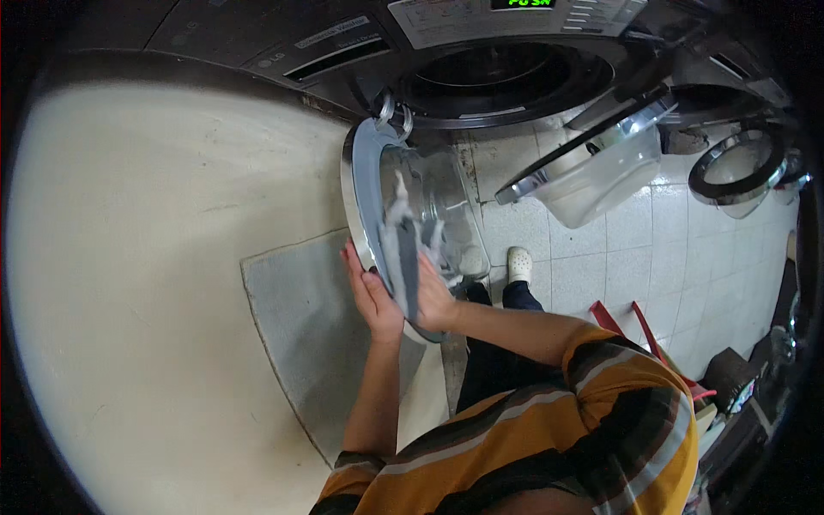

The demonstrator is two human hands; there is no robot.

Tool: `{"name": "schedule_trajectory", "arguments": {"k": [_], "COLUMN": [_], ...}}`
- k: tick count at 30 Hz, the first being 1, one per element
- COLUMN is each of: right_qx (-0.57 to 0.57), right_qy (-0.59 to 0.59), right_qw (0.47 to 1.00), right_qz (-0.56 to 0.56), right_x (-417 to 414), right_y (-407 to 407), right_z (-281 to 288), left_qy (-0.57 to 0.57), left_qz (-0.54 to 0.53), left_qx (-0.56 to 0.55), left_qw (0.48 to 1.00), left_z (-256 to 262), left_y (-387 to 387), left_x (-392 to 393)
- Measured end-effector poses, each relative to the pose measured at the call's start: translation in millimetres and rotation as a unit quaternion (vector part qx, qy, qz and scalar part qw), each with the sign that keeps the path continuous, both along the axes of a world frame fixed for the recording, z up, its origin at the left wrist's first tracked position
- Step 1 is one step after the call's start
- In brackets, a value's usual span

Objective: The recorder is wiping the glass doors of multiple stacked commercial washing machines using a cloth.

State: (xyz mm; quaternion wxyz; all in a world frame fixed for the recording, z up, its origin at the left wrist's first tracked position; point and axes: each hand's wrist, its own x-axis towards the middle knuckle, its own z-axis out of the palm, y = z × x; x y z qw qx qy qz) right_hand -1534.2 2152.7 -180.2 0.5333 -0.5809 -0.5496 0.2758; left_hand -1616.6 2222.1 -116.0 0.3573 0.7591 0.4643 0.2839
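The round door of a front-loading washer (367,167) stands swung open on its hinge, with its clear glass bowl (460,206) facing right. My left hand (373,299) supports the lower part of its chrome rim from the outer side, fingers extended. On the inner side, my right hand (436,297) holds a blurred grey and white cloth (405,251) against the door's grey inner ring. Part of the right hand's fingers is hidden by the cloth. Above the door is the washer's dark round drum opening (496,77).
Another washer's open door (592,167) juts out to the right, and a further one (734,167) is beyond it. A cream wall (141,257) with a grey panel (302,309) is on the left. Red straps or handles (608,322) are at lower right. My white clog (519,266) is on the tiled floor (579,277).
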Motion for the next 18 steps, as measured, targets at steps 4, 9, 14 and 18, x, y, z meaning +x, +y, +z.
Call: {"name": "schedule_trajectory", "arguments": {"k": [4, 9, 14, 18], "right_qx": [-0.078, -0.371, -0.382, -0.374], "right_qy": [-0.056, -0.046, 0.008, 0.28], "right_qw": [0.981, 0.926, 0.923, 0.876], "right_qz": [-0.168, 0.044, 0.038, 0.116], "right_x": [65.2, 153.0, 184.5, 191.7], "right_y": [115.3, 185.0, 198.2, 191.0], "right_z": [-8.3, -28.7, -114.7, -206.8], "left_qy": [0.016, 0.007, 0.046, 0.066], "left_qz": [-0.009, 0.006, 0.007, -0.008], "left_qx": [0.014, -0.017, -0.02, -0.011], "left_qw": [1.0, 1.0, 0.999, 0.998], "left_z": [0.3, 1.9, 1.6, -1.3], "left_y": [7.6, 13.6, 30.7, 48.0], "left_x": [-4.1, -20.2, -45.5, -68.8]}}
